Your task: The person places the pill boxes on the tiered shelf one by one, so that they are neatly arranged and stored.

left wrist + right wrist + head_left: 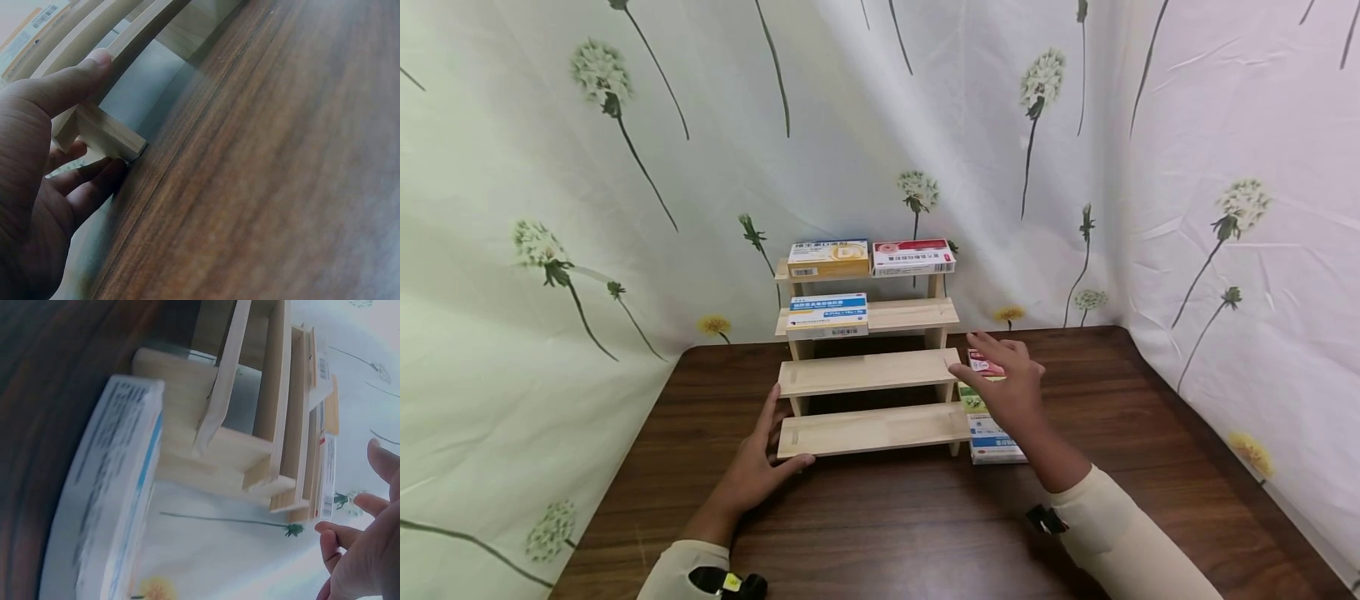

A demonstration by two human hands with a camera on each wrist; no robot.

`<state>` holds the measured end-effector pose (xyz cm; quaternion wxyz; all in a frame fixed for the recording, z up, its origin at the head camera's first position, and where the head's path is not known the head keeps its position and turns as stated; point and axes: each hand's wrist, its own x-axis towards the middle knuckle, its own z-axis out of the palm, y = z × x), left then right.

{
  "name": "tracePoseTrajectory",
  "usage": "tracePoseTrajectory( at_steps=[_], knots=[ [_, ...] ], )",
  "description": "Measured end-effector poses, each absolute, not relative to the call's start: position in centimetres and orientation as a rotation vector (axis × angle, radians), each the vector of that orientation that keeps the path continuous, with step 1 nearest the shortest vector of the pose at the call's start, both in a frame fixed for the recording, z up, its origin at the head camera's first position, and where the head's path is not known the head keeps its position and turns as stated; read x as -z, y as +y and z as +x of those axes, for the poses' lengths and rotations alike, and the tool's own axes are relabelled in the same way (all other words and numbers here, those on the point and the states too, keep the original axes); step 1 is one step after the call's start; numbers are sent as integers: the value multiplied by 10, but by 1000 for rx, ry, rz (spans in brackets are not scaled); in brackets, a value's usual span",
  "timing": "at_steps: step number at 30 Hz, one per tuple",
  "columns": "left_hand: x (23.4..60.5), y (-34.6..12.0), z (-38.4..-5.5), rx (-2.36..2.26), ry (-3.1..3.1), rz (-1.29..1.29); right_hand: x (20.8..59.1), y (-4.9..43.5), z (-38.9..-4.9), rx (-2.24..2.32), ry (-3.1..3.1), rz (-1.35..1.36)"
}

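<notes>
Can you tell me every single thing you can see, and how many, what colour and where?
Flowery cloth: count unclear, whitish, hanging behind and beside the table
Table: 1, dark brown, under everything
Stepped shelf: 1, pale wood, on the table
Yellow-white box: 1, top step, left
Red-white box: 1, top step, right
Blue-white box: 1, second step down, left
Reddish box, green box: 1 each, right of the shelf, partly hidden
Lower blue-white box: at least 1, nearest the front there
Sleeves: 2, cream, on the arms
Wrist gadgets: 2, mostly black, at the sleeves
Left grip: 1, bare, holding the shelf's left end
Right grip: 1, bare, above the right-hand boxes
</notes>
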<state>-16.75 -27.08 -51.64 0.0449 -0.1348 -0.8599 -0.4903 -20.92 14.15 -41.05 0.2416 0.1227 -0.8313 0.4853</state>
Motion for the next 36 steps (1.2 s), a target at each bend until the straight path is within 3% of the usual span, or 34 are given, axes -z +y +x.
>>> tracePoseTrajectory(
  at_steps=[36],
  knots=[
    [516,-272,-168,1492,-2642,-403,426,231,-186,-1130,-2883,298]
  ],
)
